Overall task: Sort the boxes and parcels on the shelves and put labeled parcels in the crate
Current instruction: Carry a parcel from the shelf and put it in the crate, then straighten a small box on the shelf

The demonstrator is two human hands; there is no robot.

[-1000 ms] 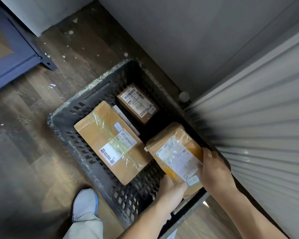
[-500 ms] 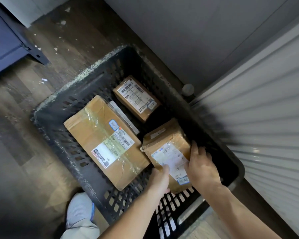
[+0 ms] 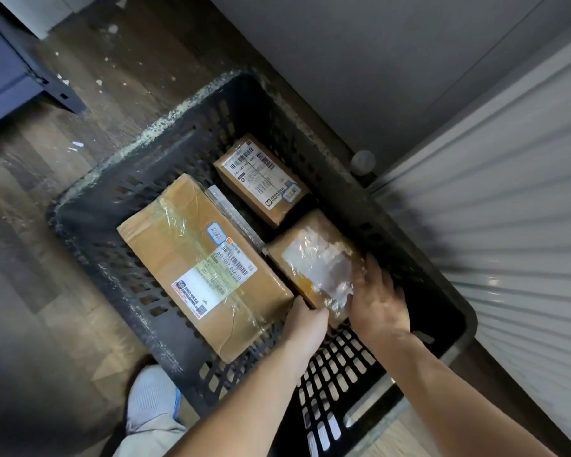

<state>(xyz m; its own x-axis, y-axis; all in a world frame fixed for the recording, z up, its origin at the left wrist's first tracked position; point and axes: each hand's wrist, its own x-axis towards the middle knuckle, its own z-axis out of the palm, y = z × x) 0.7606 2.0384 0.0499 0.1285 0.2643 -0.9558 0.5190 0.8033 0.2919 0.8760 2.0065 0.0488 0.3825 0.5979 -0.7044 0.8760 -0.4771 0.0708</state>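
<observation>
A black slotted crate (image 3: pixel 152 150) stands on the floor with three taped cardboard parcels inside. A large labeled parcel (image 3: pixel 192 258) lies at the left and a small labeled parcel (image 3: pixel 261 178) at the back. A third labeled parcel (image 3: pixel 314 258), its label blurred under shiny tape, sits low at the right of the crate. My left hand (image 3: pixel 305 324) grips its near corner, beside the large parcel. My right hand (image 3: pixel 376 298) lies on its right near side with fingers spread over the label.
A corrugated white shutter (image 3: pixel 508 225) runs along the right, close to the crate. A grey wall (image 3: pixel 343 61) is behind it. A blue shelf frame (image 3: pixel 14 77) stands at the upper left on the wooden floor. My shoe (image 3: pixel 152 400) is by the crate's near left side.
Both hands lowered the third parcel from above the crate's near rim down into the crate, beside the large parcel. The camera moved closer to the crate.
</observation>
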